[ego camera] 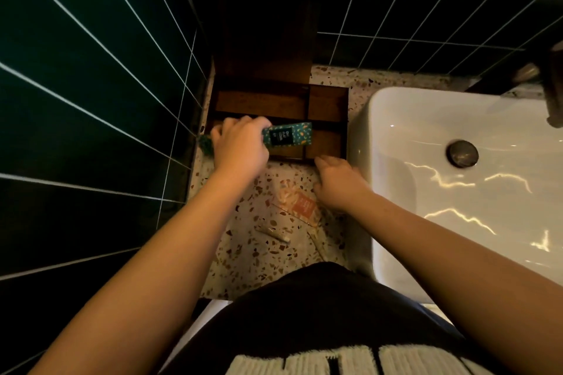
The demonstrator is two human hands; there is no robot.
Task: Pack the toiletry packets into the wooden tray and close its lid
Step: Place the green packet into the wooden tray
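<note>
View from above of a speckled stone counter (pixel 243 265) set between a dark tiled wall (pixel 91 76) and a white sink (pixel 457 137). A wooden tray (pixel 327 103) stands at the back of the counter, against the wall, with its lid (pixel 265 39) raised upright behind it. Thin dividers split the tray into compartments: a long one at the rear left, a smaller one at the rear right, and two more along the front. The rear compartments and the front right one show bare wood. The left hand (pixel 240 149) pinches one end of a teal packet (pixel 288 134) with a black label and holds it over the front left compartment, the packet lying roughly level and pointing toward the sink; whether it touches the tray floor cannot be told. The right hand (pixel 338 184) rests on the counter just in front of the tray's near right corner, fingers loosely curled and gripping nothing. An orange and white packet (pixel 300 202) lies flat on the counter just beside the right hand, outside the tray. A small pale tube (pixel 274 233) lies nearer the person. Something small, green and bushy (pixel 206 144) shows at the left hand's outer edge.
</note>
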